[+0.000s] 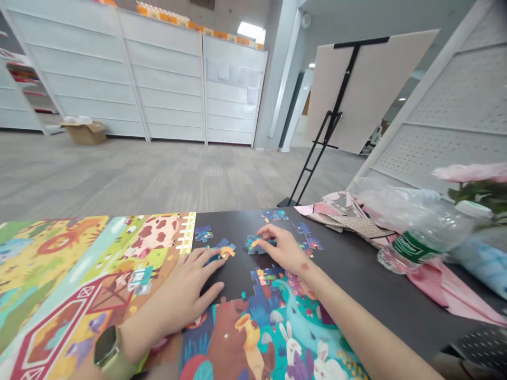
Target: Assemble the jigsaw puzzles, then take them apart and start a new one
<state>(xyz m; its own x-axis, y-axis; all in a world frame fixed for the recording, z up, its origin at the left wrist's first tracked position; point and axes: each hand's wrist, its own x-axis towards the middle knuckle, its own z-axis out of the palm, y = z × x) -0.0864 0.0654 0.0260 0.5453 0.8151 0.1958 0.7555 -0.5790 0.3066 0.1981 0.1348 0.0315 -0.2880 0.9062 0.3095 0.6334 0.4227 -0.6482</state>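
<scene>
Across grey carpet [170, 171] from white shelving [166, 79], works at a dark bench [356, 264]. Near the far edge, pinches a teal jigsaw piece [252, 244] between thumb and forefinger of the right hand [287, 249]. Just left, rests the left hand [184, 285] at a blue-and-orange jigsaw piece [227, 250] with fingers loosely spread and unclenched. Has a part-joined bear-and-rabbit puzzle [235, 338] at the near edge, a farm picture [87, 279] toward the left, a plastic bottle [428, 245] toward the right.

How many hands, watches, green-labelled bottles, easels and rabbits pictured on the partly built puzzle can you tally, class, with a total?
Left hand and right hand: 2
Watch: 1
Green-labelled bottle: 1
Easel: 1
Rabbits on the puzzle: 2
Total: 7
</scene>
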